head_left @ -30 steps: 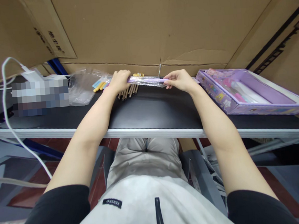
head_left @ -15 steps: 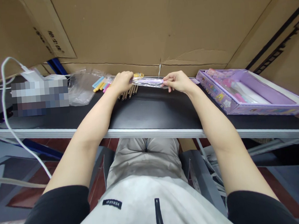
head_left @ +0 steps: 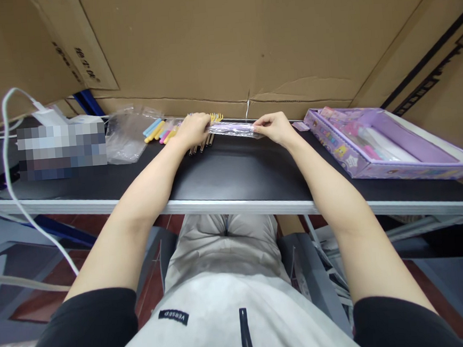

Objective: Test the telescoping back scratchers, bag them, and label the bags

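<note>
A clear plastic packet (head_left: 234, 129) with something slim and lilac inside is stretched level between my two hands, over the back of the black tabletop. My left hand (head_left: 196, 129) is closed on its left end. At the right end, my right hand (head_left: 275, 127) pinches the plastic between thumb and fingers. Below and beside my left hand, several thin dark rods with a metallic sheen (head_left: 202, 146) lie side by side, partly covered by it. Yellow coils (head_left: 216, 118) show just behind the packet. Several coloured pens or markers (head_left: 156, 130) in blue, yellow and pink lie left of my left hand.
A crumpled clear bag (head_left: 127, 141) lies left of the pens, beside a blurred-out area and a white cable (head_left: 7, 143). An open purple box (head_left: 395, 171) with items inside stands at the right. Cardboard walls (head_left: 221, 46) enclose the back and sides.
My left hand has shifted slightly to the right, uncovering more of the coloured pens. The right fingers have closed in more tightly on the packet's end.
</note>
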{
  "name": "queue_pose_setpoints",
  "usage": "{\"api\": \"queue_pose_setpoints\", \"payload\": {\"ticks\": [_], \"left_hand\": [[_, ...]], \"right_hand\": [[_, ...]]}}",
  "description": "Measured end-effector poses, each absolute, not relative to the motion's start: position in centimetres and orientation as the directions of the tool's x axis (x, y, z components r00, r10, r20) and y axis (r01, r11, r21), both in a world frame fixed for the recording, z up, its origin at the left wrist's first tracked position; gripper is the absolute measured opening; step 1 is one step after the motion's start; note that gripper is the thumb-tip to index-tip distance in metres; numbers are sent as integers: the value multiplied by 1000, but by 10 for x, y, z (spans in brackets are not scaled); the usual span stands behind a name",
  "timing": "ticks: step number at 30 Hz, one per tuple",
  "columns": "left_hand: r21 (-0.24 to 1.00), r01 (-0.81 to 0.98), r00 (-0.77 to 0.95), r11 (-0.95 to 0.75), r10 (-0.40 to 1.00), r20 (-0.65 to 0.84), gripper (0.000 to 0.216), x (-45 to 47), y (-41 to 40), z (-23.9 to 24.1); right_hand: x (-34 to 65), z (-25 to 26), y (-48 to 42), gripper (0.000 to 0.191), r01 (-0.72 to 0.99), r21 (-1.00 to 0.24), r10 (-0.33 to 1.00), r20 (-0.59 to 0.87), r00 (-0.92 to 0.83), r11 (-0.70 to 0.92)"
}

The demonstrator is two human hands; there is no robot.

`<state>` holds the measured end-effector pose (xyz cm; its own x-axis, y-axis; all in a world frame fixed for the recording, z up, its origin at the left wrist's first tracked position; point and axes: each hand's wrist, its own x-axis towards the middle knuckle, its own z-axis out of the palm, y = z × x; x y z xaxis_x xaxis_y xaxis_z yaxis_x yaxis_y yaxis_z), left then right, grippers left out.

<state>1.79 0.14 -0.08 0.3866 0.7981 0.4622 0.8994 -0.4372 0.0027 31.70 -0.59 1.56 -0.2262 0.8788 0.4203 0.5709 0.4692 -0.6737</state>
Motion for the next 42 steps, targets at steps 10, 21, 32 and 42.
{"api": "queue_pose_setpoints", "payload": {"ticks": [10,21,32,42], "left_hand": [[15,884,406,-467,783,472,27,19,0,-2],[-5,884,424,-468,797,430,31,22,-1,0],[-28,805,535,-593,704,467,25,41,-7,-1],[-36,756,593,-653,660,461,26,50,-10,0]], "right_hand": [[317,19,-12,32,557,-695,888,402,-223,454],[329,28,-7,6,711,-553,885,410,-223,435],[316,32,-28,19,551,-801,963,110,-246,232],[306,41,-48,19,334,-940,858,-230,-460,-72]]}}
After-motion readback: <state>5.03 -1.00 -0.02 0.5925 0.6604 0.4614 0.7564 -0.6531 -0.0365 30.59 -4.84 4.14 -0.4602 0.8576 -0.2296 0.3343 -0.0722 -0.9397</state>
